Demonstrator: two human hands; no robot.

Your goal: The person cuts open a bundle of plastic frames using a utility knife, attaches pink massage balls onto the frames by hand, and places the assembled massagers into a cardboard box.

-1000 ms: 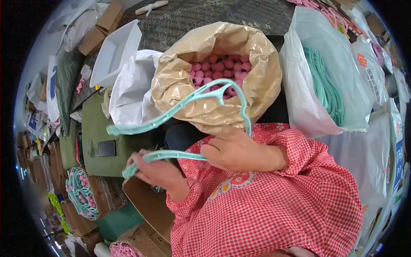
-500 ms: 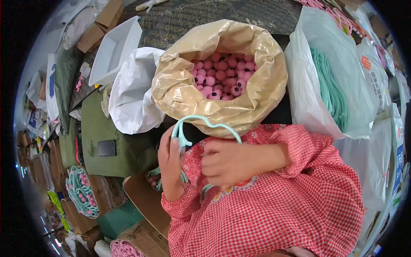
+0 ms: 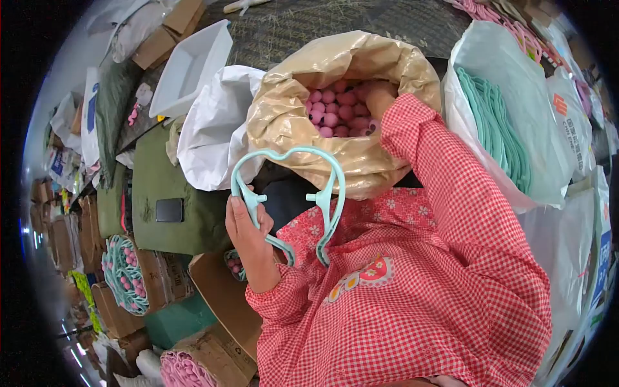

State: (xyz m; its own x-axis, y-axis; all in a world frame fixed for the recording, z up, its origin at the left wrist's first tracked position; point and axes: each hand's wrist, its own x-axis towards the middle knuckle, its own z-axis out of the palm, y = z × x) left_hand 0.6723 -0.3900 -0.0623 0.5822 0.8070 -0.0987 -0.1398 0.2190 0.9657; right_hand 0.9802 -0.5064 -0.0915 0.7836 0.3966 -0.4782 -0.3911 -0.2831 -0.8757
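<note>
A mint-green curved plastic frame (image 3: 337, 187) with two short inner prongs is held upright by my left hand (image 3: 250, 233), its fingers wrapped round the left side. The frame's two ends point down toward the red checked smock. My right hand (image 3: 379, 98) reaches into a tan sack (image 3: 284, 109) on the right side of its opening. Pink balls (image 3: 332, 111), some with a dark spot, fill the sack. The fingers of my right hand are hidden inside, so what they touch cannot be made out.
To the right stands a white sack (image 3: 541, 155) with mint-green pieces (image 3: 493, 129). On the left are a crumpled white bag (image 3: 213, 138), a white tray (image 3: 187, 74), a phone (image 3: 169, 210) on green cloth and open cardboard boxes (image 3: 222, 293).
My right hand has let go of the green frame and moved up and forward into the tan sack. My left hand now holds the frame up, its opening downward.
</note>
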